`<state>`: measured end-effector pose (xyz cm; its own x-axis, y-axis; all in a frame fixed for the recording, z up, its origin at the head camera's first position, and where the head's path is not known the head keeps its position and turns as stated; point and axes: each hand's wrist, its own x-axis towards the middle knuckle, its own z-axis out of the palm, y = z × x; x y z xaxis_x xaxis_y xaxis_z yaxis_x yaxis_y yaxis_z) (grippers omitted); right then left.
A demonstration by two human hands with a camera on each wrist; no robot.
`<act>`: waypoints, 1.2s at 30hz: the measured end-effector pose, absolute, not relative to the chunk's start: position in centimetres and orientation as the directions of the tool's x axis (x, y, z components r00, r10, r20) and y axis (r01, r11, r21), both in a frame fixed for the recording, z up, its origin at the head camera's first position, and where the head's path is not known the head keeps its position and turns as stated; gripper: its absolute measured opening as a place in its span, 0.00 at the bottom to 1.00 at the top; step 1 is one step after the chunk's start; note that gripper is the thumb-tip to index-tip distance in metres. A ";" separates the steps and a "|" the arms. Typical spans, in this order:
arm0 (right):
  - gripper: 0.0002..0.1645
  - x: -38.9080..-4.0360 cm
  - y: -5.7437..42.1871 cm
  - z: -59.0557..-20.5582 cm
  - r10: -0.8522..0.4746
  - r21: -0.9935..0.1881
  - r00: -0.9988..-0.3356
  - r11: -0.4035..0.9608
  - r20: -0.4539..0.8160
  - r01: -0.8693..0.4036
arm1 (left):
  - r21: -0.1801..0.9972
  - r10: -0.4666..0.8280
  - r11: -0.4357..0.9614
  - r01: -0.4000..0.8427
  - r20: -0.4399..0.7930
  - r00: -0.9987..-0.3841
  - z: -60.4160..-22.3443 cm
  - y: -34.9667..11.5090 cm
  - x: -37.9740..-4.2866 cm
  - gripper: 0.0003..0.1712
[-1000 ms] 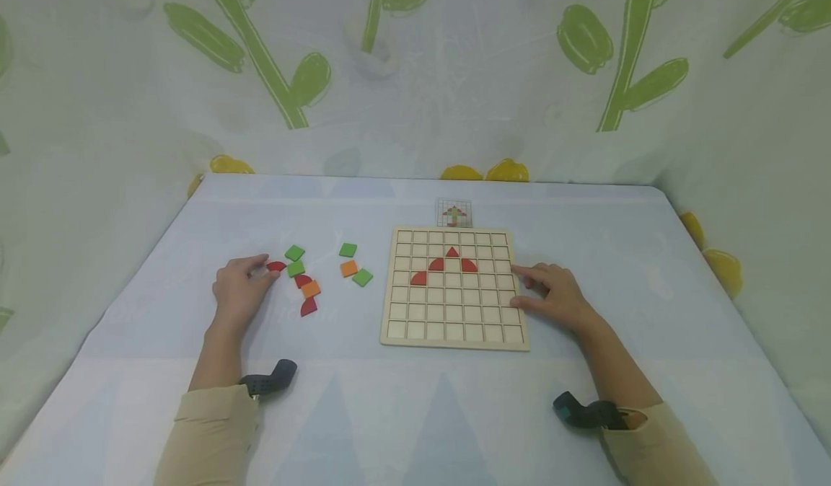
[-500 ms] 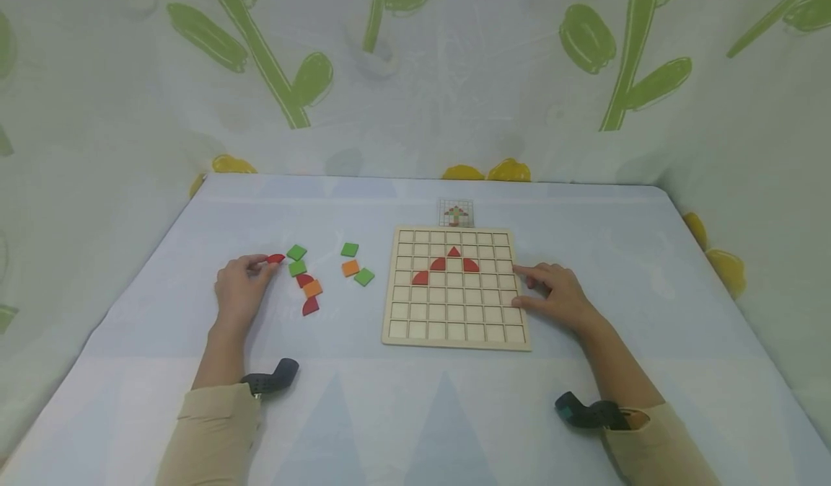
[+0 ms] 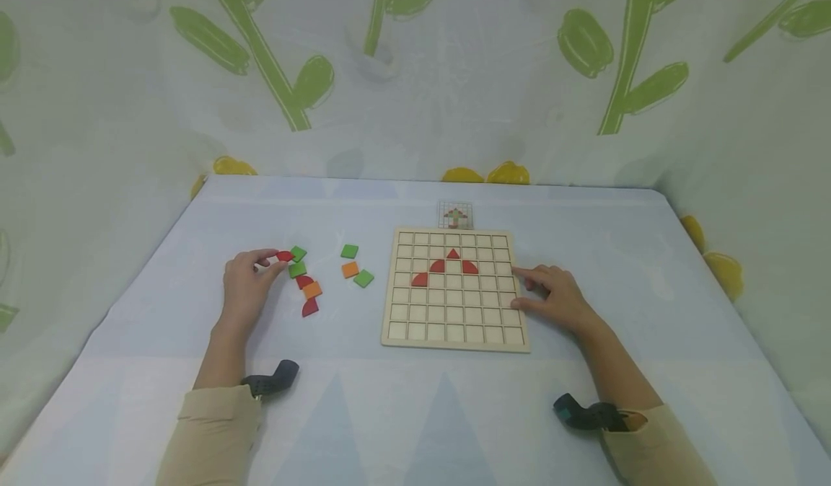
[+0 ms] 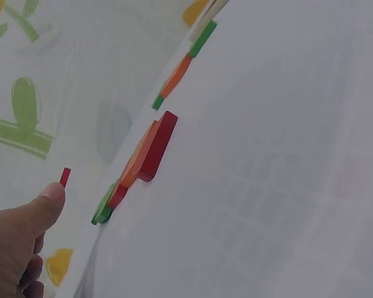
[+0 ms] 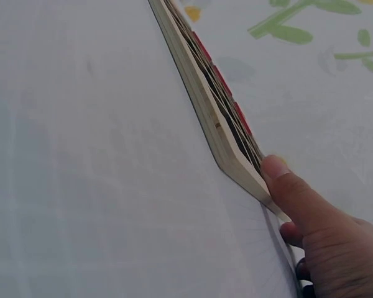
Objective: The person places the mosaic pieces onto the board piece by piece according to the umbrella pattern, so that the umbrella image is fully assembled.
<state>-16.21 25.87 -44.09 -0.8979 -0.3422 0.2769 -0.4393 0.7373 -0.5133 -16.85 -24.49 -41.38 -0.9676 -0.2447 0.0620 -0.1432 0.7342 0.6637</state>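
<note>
plainly, in the head view the left hand [image 3: 247, 284], toward the left edge of the desk [image 3: 584, 219], pinches a flat red round-edged piece [image 3: 284, 256] just beside a green square tile [image 3: 298, 253]; whether they touch i cannot tell. the right hand [image 3: 555, 295] is spread, thumb and forefinger at the right edge of a pale wooden grid board [image 3: 436, 314], set right of the desk's middle. a small printed square card [image 3: 455, 215] lies past its far edge.

in the left wrist view only the piece's edge shows beyond the thumb; a light fingertip pinch should suit it, lifted high enough to clear the tile.

in the right wrist view the thumb rests on the board's rim; light, even pressure should steady it.
</note>
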 end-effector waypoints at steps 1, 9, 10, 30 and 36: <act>0.33 -16.2 25.9 -44.1 -0.345 -0.512 -0.895 0.734 0.285 -0.446 | 0.666 -0.236 0.734 -0.133 0.066 -0.969 -41.3 -24.4 -16.8 0.26; 0.33 -16.1 25.8 -43.9 -0.344 -0.506 -0.893 0.736 0.292 -0.449 | 0.682 -0.184 0.725 -0.091 0.065 -0.981 -41.1 -22.7 -17.2 0.24; 0.33 -16.1 25.8 -43.9 -0.341 -0.508 -0.896 0.739 0.285 -0.443 | 0.685 -0.176 0.723 -0.088 0.060 -0.983 -41.1 -22.4 -17.2 0.23; 0.33 -16.0 26.1 -44.0 -0.335 -0.526 -0.899 0.730 0.281 -0.437 | 0.676 0.021 0.719 0.162 0.212 -0.977 -40.7 -17.2 -17.8 0.20; 0.33 -16.1 25.9 -43.9 -0.349 -0.531 -0.891 0.716 0.289 -0.453 | 0.678 0.022 0.720 0.145 0.186 -0.982 -40.6 -15.9 -18.0 0.18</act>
